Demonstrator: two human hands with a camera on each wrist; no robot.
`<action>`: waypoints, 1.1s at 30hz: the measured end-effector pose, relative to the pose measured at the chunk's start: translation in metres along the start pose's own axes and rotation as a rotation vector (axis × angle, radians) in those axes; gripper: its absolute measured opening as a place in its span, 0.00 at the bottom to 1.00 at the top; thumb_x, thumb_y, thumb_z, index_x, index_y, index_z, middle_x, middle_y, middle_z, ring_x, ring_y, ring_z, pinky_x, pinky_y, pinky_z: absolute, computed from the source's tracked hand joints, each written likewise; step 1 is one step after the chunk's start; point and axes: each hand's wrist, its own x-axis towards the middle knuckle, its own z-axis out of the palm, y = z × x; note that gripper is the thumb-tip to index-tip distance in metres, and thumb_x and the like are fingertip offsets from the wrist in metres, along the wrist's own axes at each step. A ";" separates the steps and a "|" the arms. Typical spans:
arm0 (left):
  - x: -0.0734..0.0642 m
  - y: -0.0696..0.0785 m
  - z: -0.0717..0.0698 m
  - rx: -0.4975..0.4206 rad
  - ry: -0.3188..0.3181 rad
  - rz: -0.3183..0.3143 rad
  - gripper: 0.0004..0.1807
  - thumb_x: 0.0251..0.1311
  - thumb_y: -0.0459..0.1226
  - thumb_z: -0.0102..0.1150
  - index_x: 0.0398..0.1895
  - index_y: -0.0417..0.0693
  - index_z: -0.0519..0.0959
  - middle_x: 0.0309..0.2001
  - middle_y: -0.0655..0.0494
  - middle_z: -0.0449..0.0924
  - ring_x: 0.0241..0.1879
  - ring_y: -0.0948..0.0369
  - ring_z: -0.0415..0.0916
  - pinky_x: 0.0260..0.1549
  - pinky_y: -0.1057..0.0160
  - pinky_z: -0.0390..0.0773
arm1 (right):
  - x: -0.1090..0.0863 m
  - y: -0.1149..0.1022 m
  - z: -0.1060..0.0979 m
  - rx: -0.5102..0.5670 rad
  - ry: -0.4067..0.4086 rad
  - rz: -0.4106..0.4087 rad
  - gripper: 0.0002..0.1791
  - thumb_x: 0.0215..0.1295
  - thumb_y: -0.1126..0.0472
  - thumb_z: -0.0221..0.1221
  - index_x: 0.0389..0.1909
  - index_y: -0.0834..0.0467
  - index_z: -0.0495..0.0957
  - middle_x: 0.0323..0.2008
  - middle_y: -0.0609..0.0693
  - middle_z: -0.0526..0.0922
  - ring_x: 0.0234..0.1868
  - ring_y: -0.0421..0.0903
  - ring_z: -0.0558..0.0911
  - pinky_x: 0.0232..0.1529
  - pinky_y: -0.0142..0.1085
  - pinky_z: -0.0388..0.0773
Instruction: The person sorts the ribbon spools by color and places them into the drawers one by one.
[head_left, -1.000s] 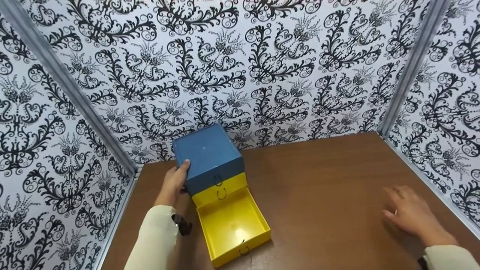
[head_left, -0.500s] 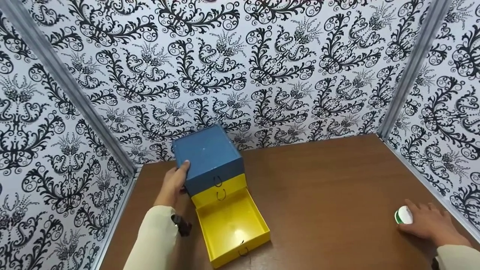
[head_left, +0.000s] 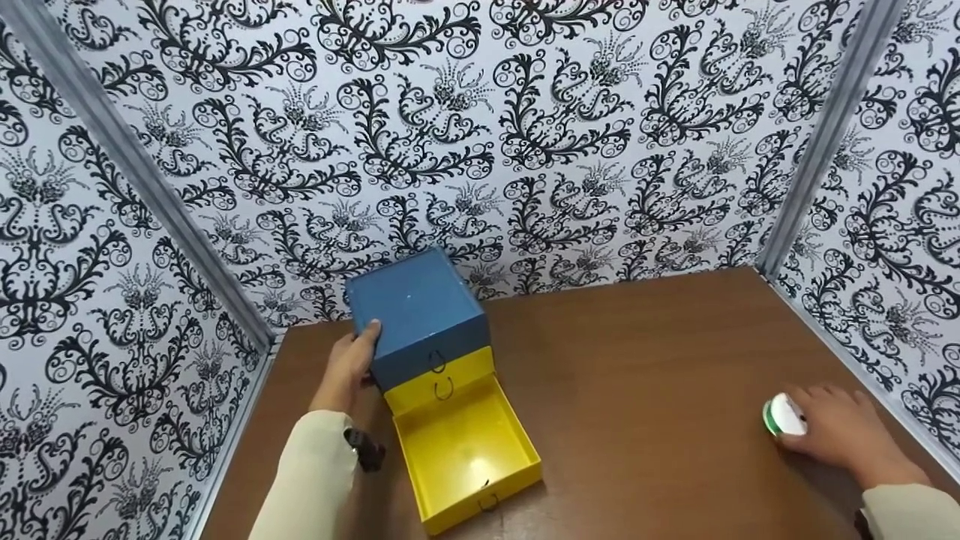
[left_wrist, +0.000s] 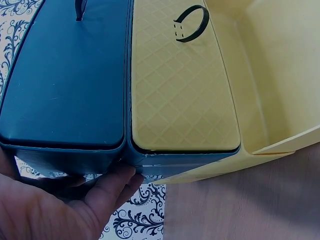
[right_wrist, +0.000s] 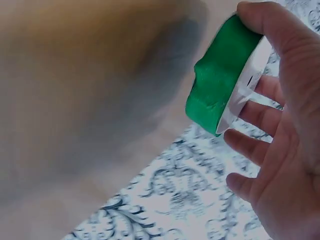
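Note:
A small drawer box (head_left: 416, 300) with a blue body stands toward the back left. Its fronts are a blue drawer on top (left_wrist: 70, 75), a yellow drawer below it (left_wrist: 182, 85), and a yellow bottom drawer (head_left: 469, 442) pulled out. Dark loops serve as pulls. My left hand (head_left: 350, 367) holds the box's left side, thumb over the top edge, fingers bent against the side. At the right, my right hand (head_left: 840, 431) pinches a spool of green ribbon (right_wrist: 220, 75) with white end discs (head_left: 787, 416), thumb on the rim and fingertips at the disc.
The brown table (head_left: 637, 375) runs between the box and the right hand. Patterned walls (head_left: 555, 150) enclose it at the back and sides, with grey metal posts (head_left: 814, 142) at the corners. A small dark mark (head_left: 486, 483) shows at the open drawer's front.
My right hand comes to hold the ribbon spool, unseen one second ago, and carries it slightly left and up over the last half second. The left hand and box stay put.

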 end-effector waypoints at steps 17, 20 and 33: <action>0.001 0.000 -0.002 0.067 -0.014 0.000 0.43 0.62 0.61 0.41 0.70 0.42 0.50 0.62 0.39 0.60 0.57 0.45 0.65 0.54 0.46 0.67 | 0.049 -0.095 -0.033 -0.059 0.196 -0.336 0.46 0.31 0.36 0.69 0.53 0.59 0.75 0.48 0.57 0.78 0.56 0.62 0.67 0.56 0.63 0.53; 0.002 0.000 -0.003 0.064 -0.017 -0.003 0.44 0.62 0.61 0.41 0.71 0.42 0.49 0.63 0.38 0.60 0.57 0.45 0.65 0.54 0.46 0.67 | 0.059 -0.113 -0.039 -0.074 0.225 -0.407 0.47 0.29 0.36 0.69 0.53 0.59 0.75 0.47 0.57 0.78 0.55 0.61 0.68 0.56 0.61 0.56; 0.002 0.000 0.000 0.046 -0.010 0.003 0.42 0.62 0.60 0.42 0.69 0.41 0.52 0.62 0.39 0.61 0.57 0.45 0.65 0.54 0.45 0.67 | 0.090 -0.182 -0.061 -0.197 0.170 -0.659 0.49 0.31 0.34 0.67 0.56 0.57 0.73 0.50 0.54 0.77 0.58 0.59 0.68 0.59 0.57 0.58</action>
